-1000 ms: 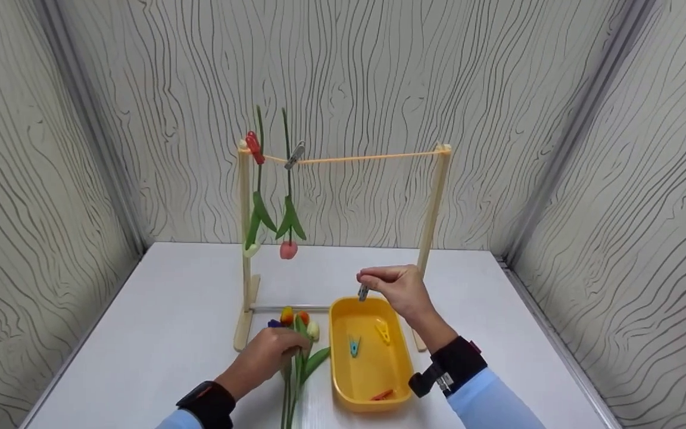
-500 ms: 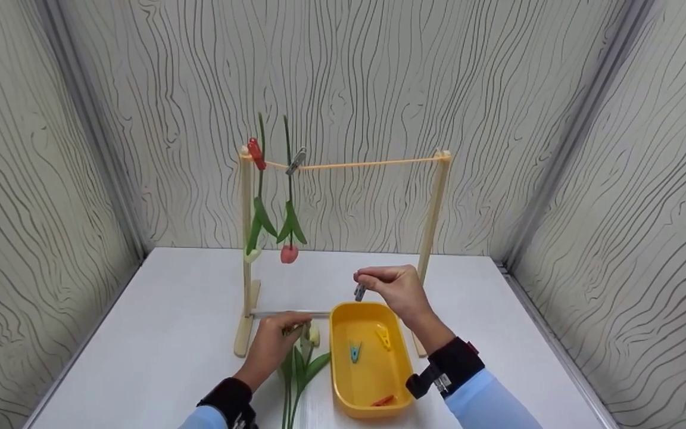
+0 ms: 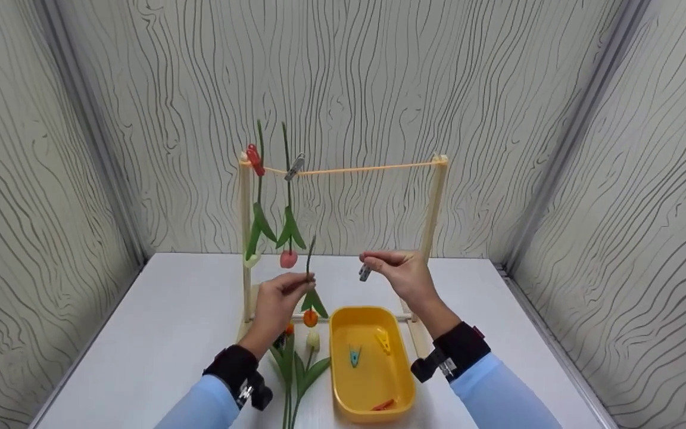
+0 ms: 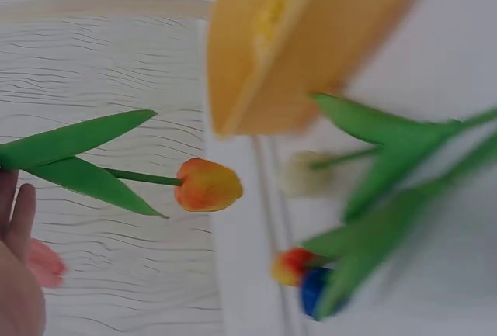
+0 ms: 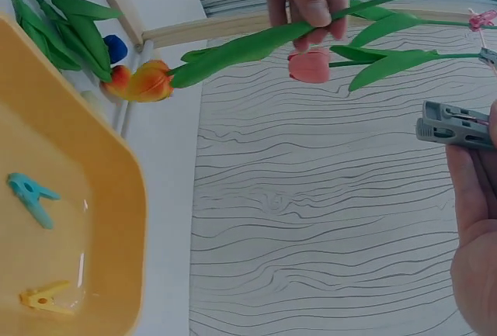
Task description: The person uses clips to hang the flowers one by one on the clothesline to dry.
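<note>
My left hand [image 3: 280, 301] pinches the stem of an orange-yellow tulip [image 4: 208, 185], which hangs bloom down with its stem end pointing up. In my right hand [image 3: 405, 280] a grey clothespin [image 5: 454, 125] is pinched between thumb and fingers, level with the left hand and to its right. Behind them an orange string [image 3: 367, 169] runs between two wooden posts. A red clothespin [image 3: 254, 159] holds a white tulip [image 3: 252, 260] on it, and another grey clothespin [image 3: 295, 167] holds a pink tulip [image 3: 288, 258], both upside down.
A yellow tub [image 3: 336, 381] stands below the right hand, with a blue clothespin [image 3: 355, 356], a yellow clothespin [image 3: 383, 342] and a red clothespin [image 3: 383, 405] inside. Left of it on the table lie a white tulip [image 3: 313, 341], a red-yellow tulip [image 4: 291, 266] and a blue tulip [image 4: 314, 292].
My left hand has picked the orange-yellow tulip out of the bunch on the table and raised it, bloom down. My right hand has risen slightly, still holding the grey clothespin.
</note>
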Demonstrator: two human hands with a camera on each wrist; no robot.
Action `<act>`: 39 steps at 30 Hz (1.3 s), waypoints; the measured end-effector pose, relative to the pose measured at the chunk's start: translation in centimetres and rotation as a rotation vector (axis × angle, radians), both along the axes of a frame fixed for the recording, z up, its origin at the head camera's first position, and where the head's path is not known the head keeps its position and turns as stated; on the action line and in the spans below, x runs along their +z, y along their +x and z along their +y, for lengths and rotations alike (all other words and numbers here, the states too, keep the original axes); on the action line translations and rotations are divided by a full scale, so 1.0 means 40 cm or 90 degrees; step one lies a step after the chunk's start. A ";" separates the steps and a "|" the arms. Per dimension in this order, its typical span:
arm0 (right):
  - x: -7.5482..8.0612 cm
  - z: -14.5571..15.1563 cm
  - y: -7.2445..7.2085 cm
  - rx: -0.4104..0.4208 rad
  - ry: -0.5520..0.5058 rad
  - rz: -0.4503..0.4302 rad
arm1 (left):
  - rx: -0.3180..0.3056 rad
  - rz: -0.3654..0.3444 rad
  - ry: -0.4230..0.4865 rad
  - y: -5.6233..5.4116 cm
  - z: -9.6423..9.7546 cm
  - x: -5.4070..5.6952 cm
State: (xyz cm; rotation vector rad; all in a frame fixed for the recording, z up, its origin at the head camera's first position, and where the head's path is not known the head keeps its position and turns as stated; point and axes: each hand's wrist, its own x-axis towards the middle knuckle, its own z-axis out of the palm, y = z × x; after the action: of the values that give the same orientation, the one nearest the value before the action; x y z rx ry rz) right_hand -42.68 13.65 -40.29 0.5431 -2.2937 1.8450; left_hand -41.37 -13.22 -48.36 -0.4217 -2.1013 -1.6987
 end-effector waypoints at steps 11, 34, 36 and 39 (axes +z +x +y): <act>0.171 -0.034 -0.033 -0.008 -0.068 0.061 | 0.032 -0.044 0.051 -0.059 0.042 0.198; 0.353 -0.168 -0.196 -0.032 -0.205 0.040 | 0.100 -0.092 0.104 -0.155 0.080 0.306; 0.352 -0.179 -0.203 -0.047 -0.197 0.030 | 0.107 -0.090 0.093 -0.159 0.086 0.306; 0.347 -0.200 -0.210 -0.059 -0.192 0.021 | 0.118 -0.092 0.076 -0.160 0.083 0.307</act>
State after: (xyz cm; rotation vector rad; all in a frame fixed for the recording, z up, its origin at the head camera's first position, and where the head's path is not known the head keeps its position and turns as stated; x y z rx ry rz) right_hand -51.07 5.66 -26.40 0.4108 -1.9332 2.0645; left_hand -47.78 -9.90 -36.09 -0.0670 -2.0511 -1.7789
